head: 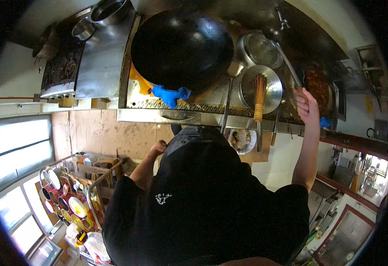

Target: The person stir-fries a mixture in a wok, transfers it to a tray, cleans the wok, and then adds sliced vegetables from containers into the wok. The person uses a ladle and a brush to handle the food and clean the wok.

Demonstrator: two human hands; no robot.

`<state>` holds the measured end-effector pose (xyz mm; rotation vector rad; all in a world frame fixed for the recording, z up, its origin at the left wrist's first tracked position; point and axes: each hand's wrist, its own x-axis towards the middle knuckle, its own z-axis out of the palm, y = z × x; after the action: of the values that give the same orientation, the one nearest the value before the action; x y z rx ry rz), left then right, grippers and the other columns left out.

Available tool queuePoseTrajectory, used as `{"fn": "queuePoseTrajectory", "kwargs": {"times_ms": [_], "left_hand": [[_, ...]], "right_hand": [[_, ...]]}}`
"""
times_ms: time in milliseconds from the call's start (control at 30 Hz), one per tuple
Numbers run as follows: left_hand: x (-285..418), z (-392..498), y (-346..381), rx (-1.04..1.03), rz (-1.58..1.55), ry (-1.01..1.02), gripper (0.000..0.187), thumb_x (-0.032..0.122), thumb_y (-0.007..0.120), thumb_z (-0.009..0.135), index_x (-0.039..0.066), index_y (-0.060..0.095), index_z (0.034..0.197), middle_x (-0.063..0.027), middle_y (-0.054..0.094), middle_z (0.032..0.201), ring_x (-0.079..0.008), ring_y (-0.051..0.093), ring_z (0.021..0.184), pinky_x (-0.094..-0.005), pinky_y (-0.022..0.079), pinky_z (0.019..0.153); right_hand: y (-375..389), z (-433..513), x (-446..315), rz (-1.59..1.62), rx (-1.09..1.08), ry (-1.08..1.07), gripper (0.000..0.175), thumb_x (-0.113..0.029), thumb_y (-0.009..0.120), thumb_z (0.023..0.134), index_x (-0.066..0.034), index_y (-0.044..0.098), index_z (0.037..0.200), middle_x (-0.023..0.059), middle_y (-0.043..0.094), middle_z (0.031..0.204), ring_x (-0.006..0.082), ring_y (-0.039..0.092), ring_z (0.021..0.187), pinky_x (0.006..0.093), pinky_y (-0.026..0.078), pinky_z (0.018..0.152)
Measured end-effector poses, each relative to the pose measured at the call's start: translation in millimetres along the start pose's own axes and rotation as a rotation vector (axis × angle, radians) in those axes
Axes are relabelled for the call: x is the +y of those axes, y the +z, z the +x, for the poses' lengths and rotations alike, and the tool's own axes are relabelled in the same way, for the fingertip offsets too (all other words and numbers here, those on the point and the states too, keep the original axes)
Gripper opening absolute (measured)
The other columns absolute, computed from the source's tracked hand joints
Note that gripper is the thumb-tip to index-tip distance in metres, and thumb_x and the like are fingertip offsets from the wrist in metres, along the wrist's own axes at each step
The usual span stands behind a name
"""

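Note:
My right hand [306,105] is closed around the handle of a long metal ladle [288,61]. The ladle's dark bowl reaches up beneath a small tap [283,22] at the back of the range. By my waist, my left hand [159,147] has its fingers curled; whether anything is inside is hidden. A large black wok [180,50] sits on the range in front of me. A blue cloth [170,95] lies against its near rim. To the wok's right, a bamboo wok brush [259,96] rests on a perforated skimmer [274,87].
Behind the skimmer stands a metal pot with a fine sieve [264,50]. A long-handled utensil [226,104] overhangs the front edge. Below is a white bucket [243,151] with food scraps. Left are a steel counter [99,63] and burners [62,63]. A cart [96,183] holds seasoning containers.

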<state>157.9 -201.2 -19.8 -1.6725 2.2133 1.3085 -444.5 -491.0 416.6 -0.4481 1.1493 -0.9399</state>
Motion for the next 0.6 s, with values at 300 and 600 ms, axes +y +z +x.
{"fn": "queuePoseTrajectory", "kwargs": {"times_ms": [300, 600], "left_hand": [[-71, -4, 69, -0.167, 0.419, 0.023, 0.021, 0.018, 0.056, 0.087, 0.006, 0.073, 0.088, -0.0159, 0.073, 0.096, -0.0334, 0.069, 0.096, -0.0422, 0.056, 0.082], [25, 9, -27, -0.189, 0.193, -0.371, 0.030, 0.021, 0.051, 0.091, 0.004, 0.069, 0.107, -0.0195, 0.069, 0.113, -0.0353, 0.067, 0.105, -0.0444, 0.056, 0.086]], "right_hand": [[64, -41, 24, -0.010, -0.160, 0.171, 0.039, -0.035, 0.049, 0.105, 0.0026, 0.055, 0.117, -0.0043, 0.044, 0.064, 0.0008, 0.033, 0.038, 0.0176, 0.025, 0.030], [65, -12, 74, -0.586, 0.176, -0.039, 0.030, -0.033, 0.057, 0.102, -0.0056, 0.068, 0.108, -0.0060, 0.046, 0.065, 0.0008, 0.028, 0.041, 0.0205, 0.020, 0.035]]}}
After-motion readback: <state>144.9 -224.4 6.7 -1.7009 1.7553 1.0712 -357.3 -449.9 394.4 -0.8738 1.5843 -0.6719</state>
